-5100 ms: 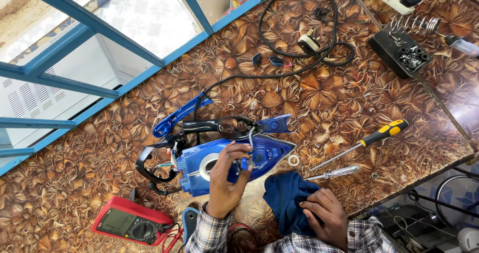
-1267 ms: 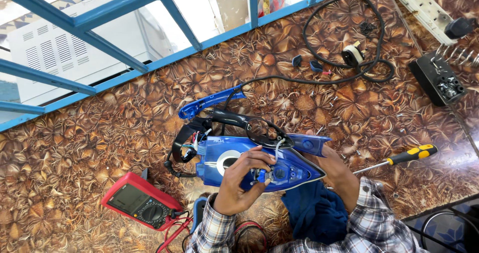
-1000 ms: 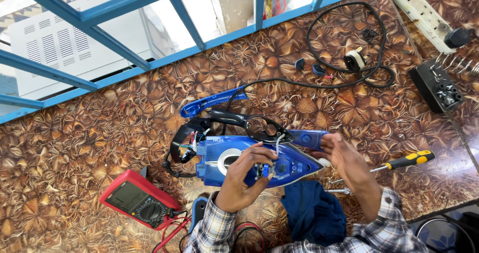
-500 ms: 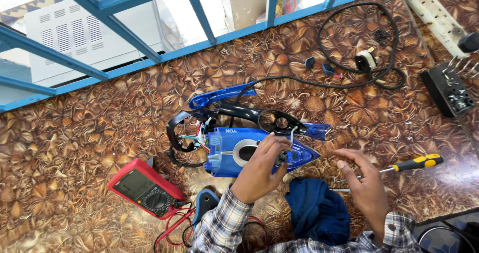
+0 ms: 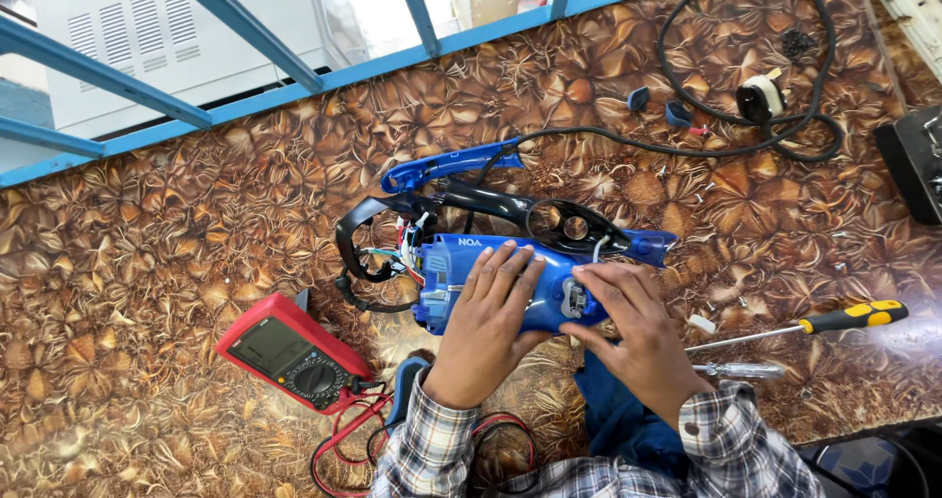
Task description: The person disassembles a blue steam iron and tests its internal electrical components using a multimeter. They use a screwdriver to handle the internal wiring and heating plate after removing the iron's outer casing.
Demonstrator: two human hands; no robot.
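Both hands on the blue iron body (image 5: 461,267), dismantled.
We press left hand (image 5: 491,312) flat; right hand (image 5: 628,326) pinches its 3 o'clock end.

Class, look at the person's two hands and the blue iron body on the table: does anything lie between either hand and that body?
Nothing visible does. The left hand lies flat on the blue iron body, and the right hand touches its front end directly.

Brown leaf-patterned bench (image 5: 147,262) carrying a blue iron body (image 5: 461,262), red multimeter (image 5: 292,351), yellow-handled screwdriver (image 5: 844,316), clear-handled screwdriver (image 5: 741,369), coiled black cord (image 5: 775,115) and blue cloth (image 5: 613,415)
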